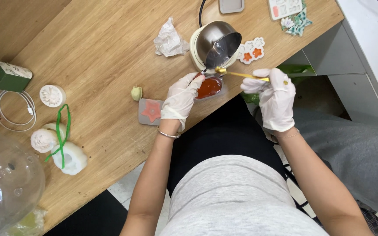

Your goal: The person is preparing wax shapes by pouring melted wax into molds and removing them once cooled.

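Mould (209, 88) of clear material, filled with orange-red liquid, sits at the near edge of the tabletop (106, 52), just in front of the person's lap. Left hand (180, 99), gloved white, rests against the mould's left side; fingers (193, 83) curled, appear to grip the handle end of a small steel pouring pot (217, 43), though the exact hold is hidden. Pot is tilted, its spout low over the mould, and it stands on or against a cream round base (195, 46). Right hand (276, 98), also gloved, fingers pinched narrow on a yellow stick (241, 74) whose tip reaches to the pot's lip above the mould. Fill state: the mould looks close to full; judged from that, pouring is near its end, setting and release left. Grey mould with a pink star (150, 112) lies just left of the left hand, already filled. Small pale green bud shape (136, 92) beside it. Flower-shaped pieces with orange centres (251, 50) right of the pot. Crumpled paper (170, 40) behind. Far left: white carved shapes with green ribbon (60, 142), coiled cable (12, 111), green box (8, 76), clear dome (5, 179).
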